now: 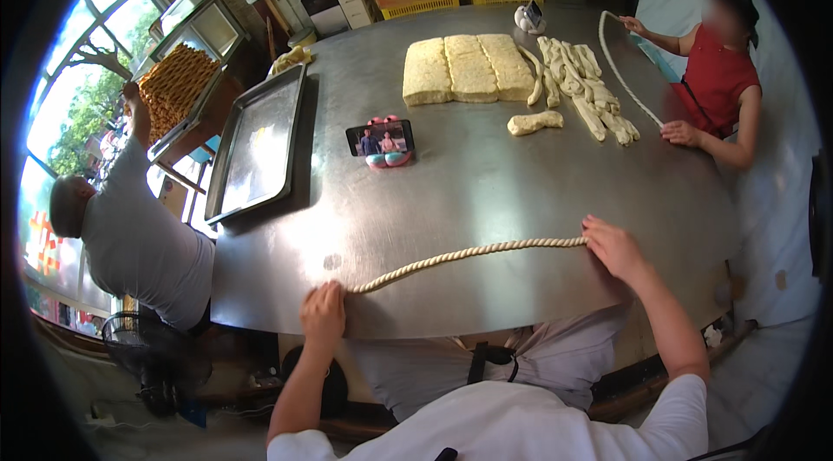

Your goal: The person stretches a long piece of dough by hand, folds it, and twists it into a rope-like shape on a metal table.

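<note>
A long twisted dough rope (460, 254) lies across the near part of the metal table, bowed slightly away from me. At its left end, close to the front edge, my left hand (323, 313) is closed over the dough. My right hand (613, 248) grips the other end, a little farther from the edge, with its fingers bent over the tip. The twist is tight and even along the stretch between my hands. Both dough ends are hidden under my fingers.
Beyond lie a large scored dough slab (468, 69), cut dough strips (586, 88) and a small dough piece (534, 122). A phone (380, 139) on a stand and a metal tray (260, 148) sit left. A co-worker (724, 70) at right stretches another rope; a person (147, 235) reaches toward stacked brown twists (178, 88).
</note>
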The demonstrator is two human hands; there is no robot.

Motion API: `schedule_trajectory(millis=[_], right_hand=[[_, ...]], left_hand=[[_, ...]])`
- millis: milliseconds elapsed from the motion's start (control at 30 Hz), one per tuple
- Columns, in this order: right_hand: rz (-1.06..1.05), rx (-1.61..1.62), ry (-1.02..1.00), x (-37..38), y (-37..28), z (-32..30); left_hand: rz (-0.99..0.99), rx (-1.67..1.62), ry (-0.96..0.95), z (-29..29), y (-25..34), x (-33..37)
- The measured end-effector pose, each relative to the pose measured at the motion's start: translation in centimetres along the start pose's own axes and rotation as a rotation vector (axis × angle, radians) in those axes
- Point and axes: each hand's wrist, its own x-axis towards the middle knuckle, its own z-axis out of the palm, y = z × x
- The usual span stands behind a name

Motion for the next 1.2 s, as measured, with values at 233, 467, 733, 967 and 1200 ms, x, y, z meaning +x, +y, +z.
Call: schedule_trajectory(millis=[233,467,733,967,1200], right_hand=[[-0.021,0.038,-0.312,3.4,-6.2,-3.4],[-0.077,-0.139,0.076,9.0,-5.1,-6.1],[-0.421,0.482,-0.581,5.6,-16.2,-14.2],[0.546,-0.152,0.038,-9.2,16.8,-13.2],[0.138,-0.268,-0.029,-7.3,-4.6,0.4]], left_hand=[[0.041,-0.228,0.017,4.8,-4.4,7.2],[-0.083,0.100,0.022,6.6,-0.6,8.3],[0.344,-0.236,-0.143,-5.5,6.3,6.0],[0.025,0.132,0.103,-1.7,-9.1,5.8],[-0.068,-0.111,-0.006,4.9,-8.6,5.8]])
